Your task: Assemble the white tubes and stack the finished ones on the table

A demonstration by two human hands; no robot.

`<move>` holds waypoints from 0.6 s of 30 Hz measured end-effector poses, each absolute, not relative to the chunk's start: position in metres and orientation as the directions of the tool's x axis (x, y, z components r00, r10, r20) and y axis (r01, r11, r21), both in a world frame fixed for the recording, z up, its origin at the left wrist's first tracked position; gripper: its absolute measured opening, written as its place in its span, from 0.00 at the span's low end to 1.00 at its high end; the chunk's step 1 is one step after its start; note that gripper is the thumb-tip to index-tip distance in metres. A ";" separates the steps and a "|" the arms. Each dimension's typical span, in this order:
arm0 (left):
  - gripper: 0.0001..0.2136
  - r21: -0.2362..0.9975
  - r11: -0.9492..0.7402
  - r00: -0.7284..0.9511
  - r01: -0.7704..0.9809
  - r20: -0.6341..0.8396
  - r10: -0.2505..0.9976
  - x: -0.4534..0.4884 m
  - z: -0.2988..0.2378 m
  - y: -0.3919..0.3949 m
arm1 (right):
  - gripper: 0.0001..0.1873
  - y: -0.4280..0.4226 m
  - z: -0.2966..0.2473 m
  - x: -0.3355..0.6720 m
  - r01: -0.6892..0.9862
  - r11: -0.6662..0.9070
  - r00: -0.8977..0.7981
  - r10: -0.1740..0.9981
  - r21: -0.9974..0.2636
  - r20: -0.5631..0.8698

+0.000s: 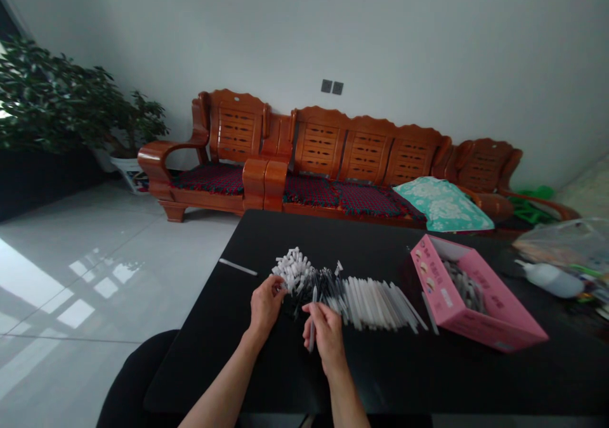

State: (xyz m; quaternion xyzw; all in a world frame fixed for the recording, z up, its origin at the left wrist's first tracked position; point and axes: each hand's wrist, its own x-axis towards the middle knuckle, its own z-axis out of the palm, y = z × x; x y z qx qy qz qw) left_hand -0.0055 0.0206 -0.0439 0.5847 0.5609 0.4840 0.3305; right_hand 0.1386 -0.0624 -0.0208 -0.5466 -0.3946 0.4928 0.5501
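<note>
Our right hand (326, 333) grips a slim pen (313, 325) near the middle of the black table (266, 231), while our left hand (264, 304) curls its fingertips into the near edge of the heap of white caps (294, 268) (whether it pinches one we cannot tell). White tubes (375, 301) fan rightward, stopping just short of the pink box (480, 326). Bare tabletop lies open along the near edge and leftward, where one stick (238, 267) lies alone.

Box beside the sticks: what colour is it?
The box is pink; head view shows it.
</note>
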 end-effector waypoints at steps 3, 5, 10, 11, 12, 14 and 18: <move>0.11 0.981 0.039 -0.059 -0.191 -0.051 0.997 -0.010 -0.037 0.014 | 0.27 -0.065 -0.016 0.134 0.066 -0.090 0.103 0.991 -0.994 -0.083; 0.16 0.867 0.164 0.041 -0.470 -0.165 0.986 -0.012 -0.033 0.009 | 0.27 -0.067 -0.011 0.131 0.203 -0.036 0.053 0.998 -0.979 -0.026; 0.19 0.697 0.286 0.157 -0.658 -0.245 0.957 -0.014 -0.028 0.001 | 0.24 -0.068 0.000 0.125 0.516 0.116 -0.001 0.991 -0.848 0.135; 0.18 0.691 0.289 0.163 -0.663 -0.245 0.956 -0.013 -0.027 0.001 | 0.24 -0.067 0.001 0.124 0.553 0.125 -0.008 0.990 -0.823 0.144; 0.17 0.689 0.291 0.168 -0.664 -0.241 0.956 -0.013 -0.026 0.001 | 0.24 -0.066 0.002 0.123 0.580 0.127 -0.013 0.989 -0.805 0.147; 0.16 0.692 0.294 0.178 -0.659 -0.236 0.955 -0.012 -0.025 0.001 | 0.23 -0.064 0.002 0.122 0.611 0.123 -0.016 0.990 -0.782 0.143; 0.16 0.719 0.298 0.185 -0.629 -0.233 0.955 -0.011 -0.024 0.000 | 0.22 -0.063 0.002 0.123 0.652 0.108 -0.013 0.991 -0.751 0.131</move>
